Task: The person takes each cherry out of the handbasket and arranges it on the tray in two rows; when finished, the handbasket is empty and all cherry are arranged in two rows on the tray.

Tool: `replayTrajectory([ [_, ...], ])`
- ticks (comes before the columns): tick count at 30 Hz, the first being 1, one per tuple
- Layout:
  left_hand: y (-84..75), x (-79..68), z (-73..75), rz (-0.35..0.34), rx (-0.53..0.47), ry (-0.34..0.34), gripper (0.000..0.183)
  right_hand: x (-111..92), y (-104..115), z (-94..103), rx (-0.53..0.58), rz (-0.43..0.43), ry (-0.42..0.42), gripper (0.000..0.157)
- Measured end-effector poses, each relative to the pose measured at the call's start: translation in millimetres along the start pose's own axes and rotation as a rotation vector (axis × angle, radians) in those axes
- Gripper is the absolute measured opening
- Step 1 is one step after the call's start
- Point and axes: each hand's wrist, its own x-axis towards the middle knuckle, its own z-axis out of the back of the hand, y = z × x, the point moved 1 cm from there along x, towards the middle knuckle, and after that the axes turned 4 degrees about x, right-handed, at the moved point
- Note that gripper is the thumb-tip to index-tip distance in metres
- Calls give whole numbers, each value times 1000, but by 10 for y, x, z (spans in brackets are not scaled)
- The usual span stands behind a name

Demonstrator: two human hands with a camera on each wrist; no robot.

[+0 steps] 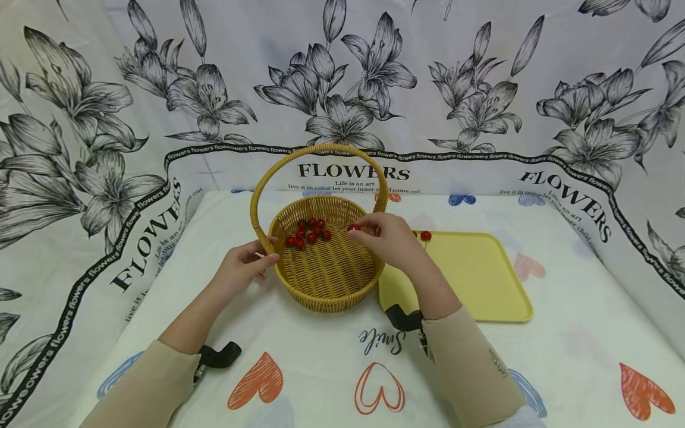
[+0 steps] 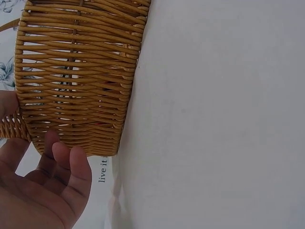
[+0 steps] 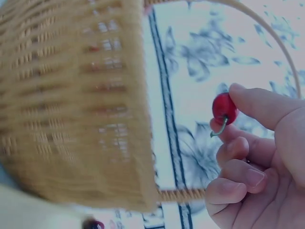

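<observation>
A round woven basket (image 1: 326,304) with a tall arched handle stands on the cloth; several red cherries (image 1: 312,236) lie inside it toward the far left. My left hand (image 1: 243,266) grips the basket at the base of its handle, thumb and fingers around it at the rim. Over the basket's right side, my right hand (image 1: 389,239) pinches a single red cherry (image 3: 224,108) between thumb and fingertip. That cherry's short green stem points downward in the right wrist view. The other fingers of the right hand are curled loosely.
A yellow tray (image 1: 471,279) lies to the right of the basket, partly behind my right forearm. Cherries (image 1: 426,235) rest at its far left edge. White cloth (image 1: 316,380) with hearts and lettering covers the table, and a flower-printed cloth (image 1: 342,77) hangs behind.
</observation>
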Motion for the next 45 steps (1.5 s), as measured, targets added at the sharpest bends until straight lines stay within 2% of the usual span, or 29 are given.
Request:
replayTrajectory([
  [10, 35, 10, -11, 4, 0, 8, 45, -171, -262, 472, 35, -54, -75, 30],
  [17, 33, -6, -3, 2, 0, 3, 46, -191, -515, 778, 4, -111, -150, 45],
  [25, -3, -15, 3, 3, 5, 2, 44, -167, -829, 1033, -50, -167, -179, 56],
  [33, -10, 5, -1, -5, 10, -1, 44, -137, -1223, 1139, -55, -323, -174, 63],
  [39, 3, 3, 3, 4, -4, 0, 44, -91, -1534, 1055, -75, -397, -145, 59],
  [45, -13, -2, 3, 4, -13, -1, 46, -60, -1684, 948, -60, -456, -129, 51],
])
